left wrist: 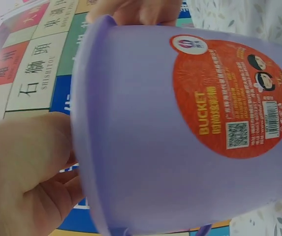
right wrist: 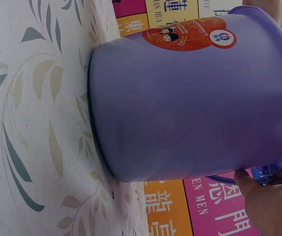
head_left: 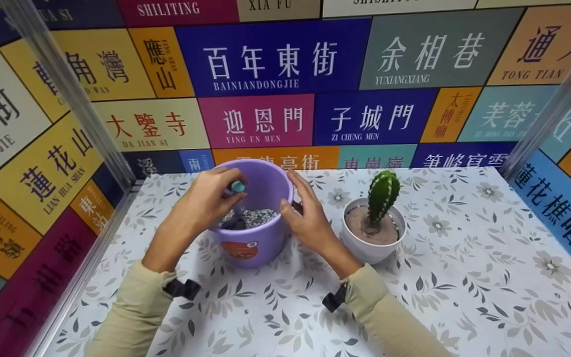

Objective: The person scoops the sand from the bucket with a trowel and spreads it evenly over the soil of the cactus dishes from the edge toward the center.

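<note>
A purple bucket (head_left: 260, 248) with a round orange sticker stands on the table, small multicoloured granules (head_left: 260, 217) and a dark patch inside it. Over the bucket's mouth, my left hand (head_left: 206, 198) pinches a slim tool with a teal rounded end (head_left: 237, 187); its lower part reaches down toward the granules and is hard to make out. My right hand (head_left: 310, 213) grips the bucket's rim at the right, thumb at the near side and fingers around the far side. In the right wrist view, the right thumb lies by the handle joint (right wrist: 264, 172).
Right of the bucket stands a white pot (head_left: 374, 250) with a green cactus (head_left: 383, 198) upright in brownish soil. The table (head_left: 464, 297) has a leaf-patterned cover. Behind and beside it rise panels (head_left: 275, 59) printed with coloured street names.
</note>
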Tool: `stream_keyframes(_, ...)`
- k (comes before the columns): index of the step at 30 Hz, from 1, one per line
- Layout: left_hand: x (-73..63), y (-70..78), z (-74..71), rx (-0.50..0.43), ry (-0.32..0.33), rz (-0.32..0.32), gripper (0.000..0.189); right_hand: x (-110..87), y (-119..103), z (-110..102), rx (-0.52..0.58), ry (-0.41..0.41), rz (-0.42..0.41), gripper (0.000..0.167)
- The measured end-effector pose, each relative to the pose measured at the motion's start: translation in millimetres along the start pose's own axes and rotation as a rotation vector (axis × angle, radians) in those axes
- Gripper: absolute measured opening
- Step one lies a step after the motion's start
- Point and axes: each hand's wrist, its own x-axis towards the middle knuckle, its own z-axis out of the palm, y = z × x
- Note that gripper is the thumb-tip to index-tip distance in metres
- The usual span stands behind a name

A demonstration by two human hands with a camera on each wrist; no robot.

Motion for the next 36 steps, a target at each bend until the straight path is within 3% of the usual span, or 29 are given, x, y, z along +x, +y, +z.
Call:
stream_keyframes(5, -8.1, -2.5, -10.0, -0.046, 0.010, 0.029, 0.018, 0.0, 0.6, 0.6, 0.010, 0.003, 0.008, 0.071)
stream_keyframes(11, -14.5, -8.8, -18.8, -0.106, 0.016, -0.023, 0.022, 0.3, 0.1, 0.4, -0.001, 0.011, 0.011, 0.071)
stream_keyframes(18, -16.9, -18.3, -18.2, -0.197, 0.002, -0.057, 0.023, -0.2, -0.1, 0.4, -0.006, 0.017, 0.006, 0.070)
stream_keyframes(23, -15.8, -22.4, -20.2, -0.073, -0.058, -0.116, 0.024, -0.4, -1.0, 0.2, 0.003, 0.015, 0.020, 0.070)
stream_keyframes(26, -15.4, -20.7, -21.8, 0.023, -0.150, -0.148, 0.024, -0.2, -1.8, -0.1, 0.014, 0.014, 0.025, 0.070)
stream_keyframes(30, -13.0, -13.4, -21.3, 0.121, -0.275, -0.161, 0.017, 0.8, -2.2, -0.4, 0.014, 0.010, 0.031, 0.071)
stream_keyframes(36, -2.4, 3.0, -13.4, 0.334, -0.337, -0.214, 0.011, 0.7, -2.8, -0.4, 0.014, 0.016, 0.039, 0.071)
